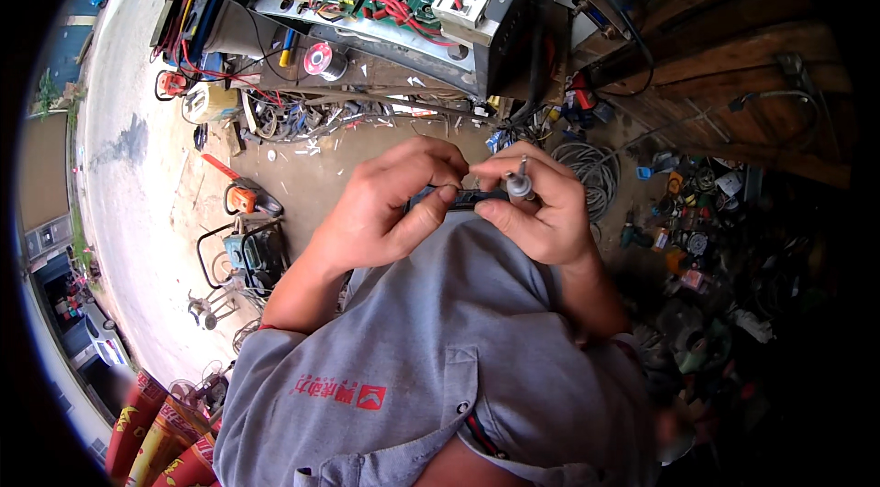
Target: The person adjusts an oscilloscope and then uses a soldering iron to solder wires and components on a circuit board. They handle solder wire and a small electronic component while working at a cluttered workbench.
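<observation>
One silver pointed-tip tool sits held in your right hand in front of your grey shirt, so angle its tip clear of your left hand, whose fingertips pinch narrowly, on what I cannot tell.

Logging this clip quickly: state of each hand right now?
Left hand: closed in a pinch; whether it holds anything cannot be told.
Right hand: closed, holding a silver-tipped tool.
</observation>
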`<act>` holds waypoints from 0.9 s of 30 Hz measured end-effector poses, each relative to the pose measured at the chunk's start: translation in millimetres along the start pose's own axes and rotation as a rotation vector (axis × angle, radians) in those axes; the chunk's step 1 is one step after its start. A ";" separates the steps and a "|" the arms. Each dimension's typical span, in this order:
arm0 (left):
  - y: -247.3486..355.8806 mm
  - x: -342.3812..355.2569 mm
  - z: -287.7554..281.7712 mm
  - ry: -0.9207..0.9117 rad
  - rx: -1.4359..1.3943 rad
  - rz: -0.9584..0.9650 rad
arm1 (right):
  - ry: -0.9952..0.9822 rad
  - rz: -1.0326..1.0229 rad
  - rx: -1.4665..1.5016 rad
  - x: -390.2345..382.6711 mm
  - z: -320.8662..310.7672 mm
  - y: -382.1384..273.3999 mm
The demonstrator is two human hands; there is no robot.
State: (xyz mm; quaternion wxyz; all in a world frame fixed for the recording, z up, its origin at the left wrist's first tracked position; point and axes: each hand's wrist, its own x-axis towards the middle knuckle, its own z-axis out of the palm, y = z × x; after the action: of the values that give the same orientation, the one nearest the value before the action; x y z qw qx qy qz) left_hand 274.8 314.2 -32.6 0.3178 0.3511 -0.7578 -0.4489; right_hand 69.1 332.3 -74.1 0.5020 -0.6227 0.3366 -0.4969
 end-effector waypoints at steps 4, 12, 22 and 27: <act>3.3 2.9 0.0 -0.018 0.005 -0.014 | -0.039 -0.095 -0.111 4.9 -5.5 5.1; 0.6 2.1 3.3 0.020 0.013 -0.048 | 0.096 -0.049 -0.164 3.2 0.0 3.5; -28.4 -3.1 29.3 0.242 -0.774 -0.234 | 0.228 0.480 0.345 -19.2 10.8 2.9; -32.8 0.2 31.1 0.257 -0.883 -0.238 | 0.225 0.457 0.340 -17.6 9.5 -0.2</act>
State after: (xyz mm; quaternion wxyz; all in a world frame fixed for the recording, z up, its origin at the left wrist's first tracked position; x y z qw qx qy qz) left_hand 258.0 316.8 -74.5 0.4743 0.3195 -0.4035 -0.7142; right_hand 73.2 351.3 -78.9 0.6573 -0.3789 0.4337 -0.4861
